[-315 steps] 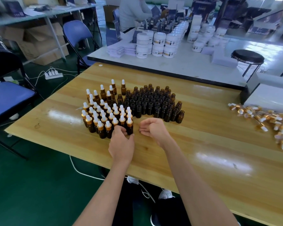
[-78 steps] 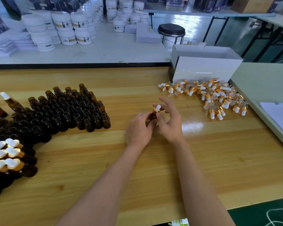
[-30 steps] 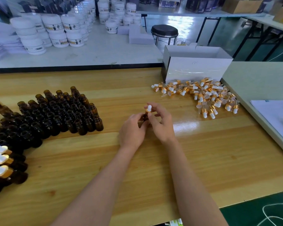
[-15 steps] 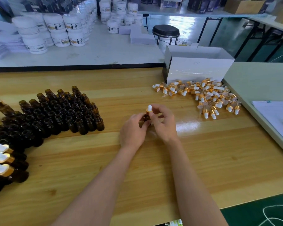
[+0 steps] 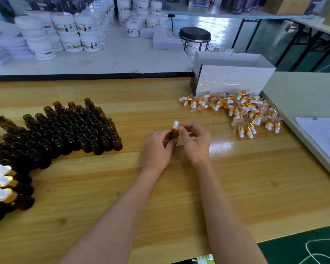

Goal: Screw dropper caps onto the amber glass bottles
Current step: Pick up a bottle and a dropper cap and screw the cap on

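Left grip [image 5: 156, 148] clamped an upright amber bottle [image 5: 173, 137] over the wooden surface [image 5: 246, 168]; right grip [image 5: 195, 142] pinched the dropper cap [image 5: 175, 127] on its neck, between uncapped bottles [image 5: 74, 134] and loose caps [image 5: 242, 111].

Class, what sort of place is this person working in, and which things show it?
Probably a small cosmetics packing workshop: rows of open amber bottles stand on the wooden table, loose dropper caps lie heaped beside a white box, and stacked white labelled jars stand on the table behind.
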